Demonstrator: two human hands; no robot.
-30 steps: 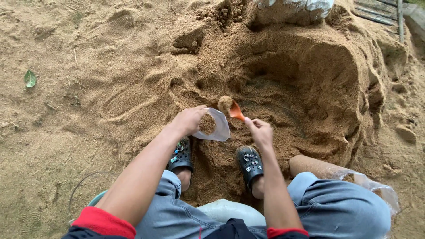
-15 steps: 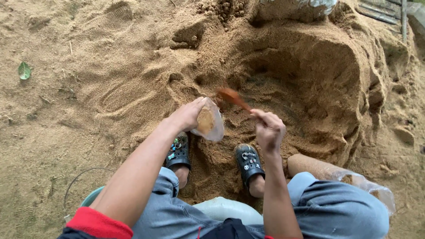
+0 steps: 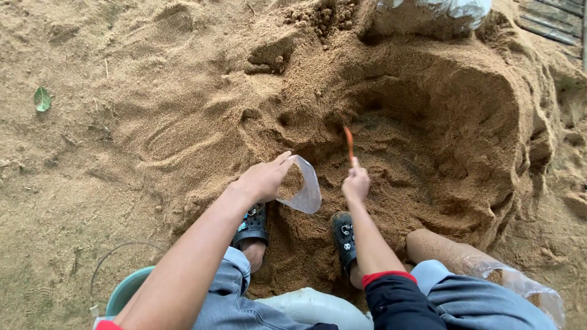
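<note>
My left hand [image 3: 263, 178] holds a clear plastic bag [image 3: 301, 185] open by its rim, with some sand inside it. My right hand [image 3: 356, 182] grips an orange scoop [image 3: 349, 142] by its handle, held edge-on and pointing away from me over the hollow dug in the sand pile [image 3: 428, 140]. The scoop is just right of the bag's mouth and apart from it. Both hands hover over the sand above my feet, in black clogs [image 3: 252, 225].
A filled clear bag of sand [image 3: 465, 260] lies by my right knee. A teal bucket [image 3: 125, 298] with a wire handle is at lower left. A white sack [image 3: 452, 11] rests atop the pile. A green leaf [image 3: 41, 98] lies at the left.
The scoop left the bag's mouth and swung right and forward toward the hollow. My right hand moved away from the left hand, which kept holding the bag.
</note>
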